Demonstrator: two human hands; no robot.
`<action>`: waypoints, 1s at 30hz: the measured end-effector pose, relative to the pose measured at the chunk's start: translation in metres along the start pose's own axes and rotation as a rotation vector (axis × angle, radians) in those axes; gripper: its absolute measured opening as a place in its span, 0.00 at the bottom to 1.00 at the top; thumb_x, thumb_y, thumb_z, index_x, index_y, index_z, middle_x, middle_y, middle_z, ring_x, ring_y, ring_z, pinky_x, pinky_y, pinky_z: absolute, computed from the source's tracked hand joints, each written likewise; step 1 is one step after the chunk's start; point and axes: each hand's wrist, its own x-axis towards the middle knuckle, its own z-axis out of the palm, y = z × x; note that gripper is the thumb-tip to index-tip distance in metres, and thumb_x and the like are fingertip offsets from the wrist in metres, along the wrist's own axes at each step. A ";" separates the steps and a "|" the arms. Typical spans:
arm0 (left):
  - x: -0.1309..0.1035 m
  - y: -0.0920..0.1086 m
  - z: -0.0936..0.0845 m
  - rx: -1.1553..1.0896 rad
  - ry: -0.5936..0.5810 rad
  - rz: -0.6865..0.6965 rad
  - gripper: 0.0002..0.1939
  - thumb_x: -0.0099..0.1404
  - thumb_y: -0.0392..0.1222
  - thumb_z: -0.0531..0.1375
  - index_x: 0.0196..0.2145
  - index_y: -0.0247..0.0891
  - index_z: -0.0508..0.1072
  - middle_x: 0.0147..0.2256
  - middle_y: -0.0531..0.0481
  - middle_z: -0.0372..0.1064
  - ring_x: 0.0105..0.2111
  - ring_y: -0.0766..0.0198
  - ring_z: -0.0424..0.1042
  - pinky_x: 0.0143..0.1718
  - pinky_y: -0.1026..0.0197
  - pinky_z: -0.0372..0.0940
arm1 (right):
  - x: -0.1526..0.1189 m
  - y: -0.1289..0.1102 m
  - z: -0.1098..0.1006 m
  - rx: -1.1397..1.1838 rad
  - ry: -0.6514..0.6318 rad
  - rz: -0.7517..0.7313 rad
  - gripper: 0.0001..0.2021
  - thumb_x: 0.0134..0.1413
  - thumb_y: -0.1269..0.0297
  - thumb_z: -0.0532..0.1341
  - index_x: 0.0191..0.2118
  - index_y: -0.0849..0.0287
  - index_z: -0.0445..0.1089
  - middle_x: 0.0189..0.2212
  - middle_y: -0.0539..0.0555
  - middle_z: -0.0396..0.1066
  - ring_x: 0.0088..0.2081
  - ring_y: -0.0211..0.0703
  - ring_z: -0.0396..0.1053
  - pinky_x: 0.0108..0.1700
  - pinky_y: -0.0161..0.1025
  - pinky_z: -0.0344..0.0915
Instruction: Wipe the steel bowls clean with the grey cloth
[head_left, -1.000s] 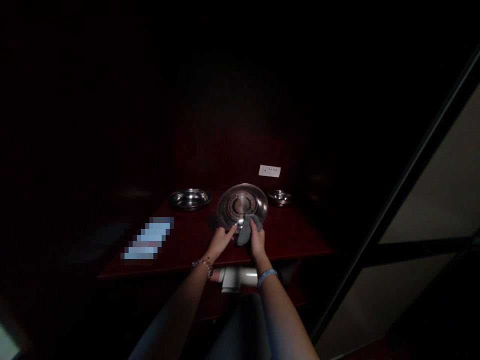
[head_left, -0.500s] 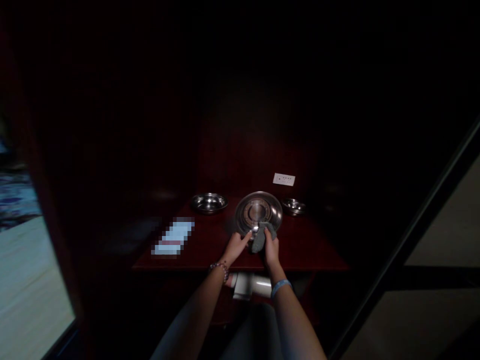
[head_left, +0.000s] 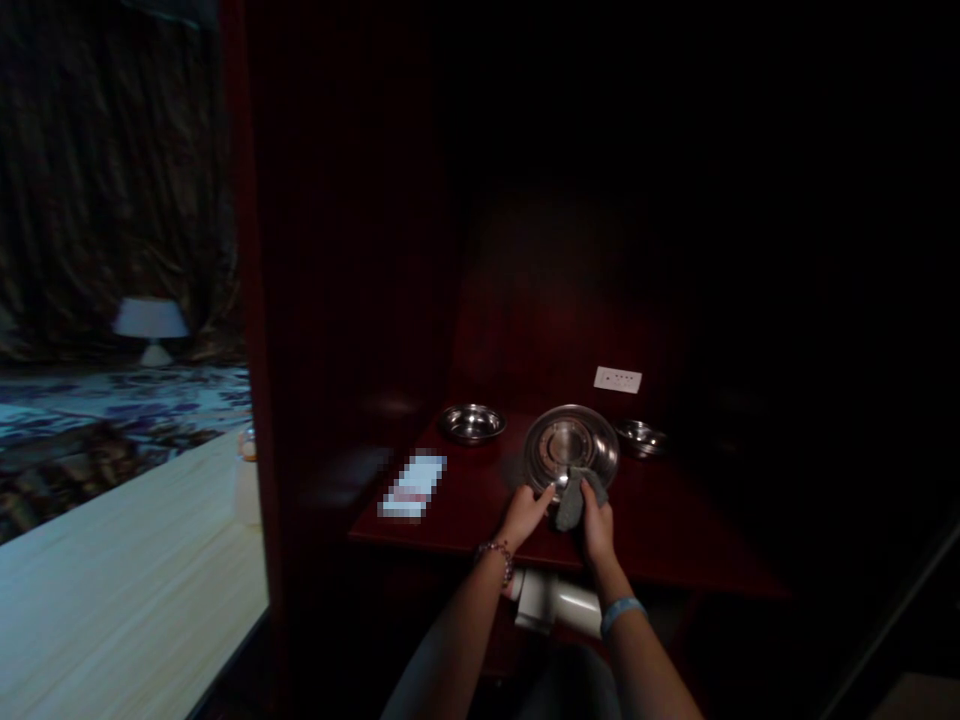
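Showing its round, shiny underside w/ concentric rings, the silver metal basin (head_left: 571, 445) is tilted up at lower centre-right of frame; left hand (head_left: 527, 516) clamped on its near rim; right hand (head_left: 598, 518) pinching a grey cloth (head_left: 571, 503) vs. same rim; hands close, slightly apart.

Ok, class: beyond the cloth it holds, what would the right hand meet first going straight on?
Most likely the metal dish: the right hand points toward it, with the cloth overlapping it, though depth is unclear.
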 end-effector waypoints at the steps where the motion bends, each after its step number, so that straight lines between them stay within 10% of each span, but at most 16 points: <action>1: 0.000 0.001 0.000 -0.002 0.003 -0.001 0.26 0.62 0.60 0.55 0.31 0.32 0.77 0.28 0.39 0.77 0.25 0.59 0.71 0.29 0.59 0.64 | 0.000 -0.001 0.001 0.002 -0.002 0.002 0.28 0.45 0.45 0.65 0.47 0.62 0.77 0.42 0.58 0.79 0.44 0.52 0.75 0.48 0.43 0.68; 13: 0.004 0.009 -0.008 -0.145 0.212 -0.050 0.30 0.58 0.69 0.56 0.25 0.34 0.72 0.23 0.47 0.71 0.25 0.62 0.69 0.31 0.61 0.63 | -0.001 -0.006 0.003 -0.070 -0.066 0.054 0.30 0.44 0.44 0.66 0.45 0.66 0.78 0.38 0.58 0.80 0.41 0.50 0.76 0.46 0.40 0.69; 20: -0.008 0.022 -0.008 -0.057 -0.010 0.035 0.28 0.59 0.61 0.61 0.45 0.34 0.78 0.45 0.40 0.77 0.50 0.51 0.74 0.53 0.55 0.64 | 0.001 -0.002 0.003 -0.024 -0.064 0.075 0.29 0.44 0.43 0.66 0.45 0.64 0.78 0.38 0.57 0.80 0.41 0.51 0.76 0.44 0.40 0.70; 30: -0.005 0.025 -0.007 0.000 0.010 -0.022 0.26 0.59 0.57 0.61 0.45 0.32 0.79 0.45 0.40 0.78 0.53 0.47 0.72 0.55 0.54 0.64 | -0.001 -0.004 0.007 -0.006 -0.077 0.037 0.28 0.45 0.45 0.66 0.45 0.64 0.78 0.40 0.58 0.80 0.44 0.52 0.76 0.47 0.42 0.70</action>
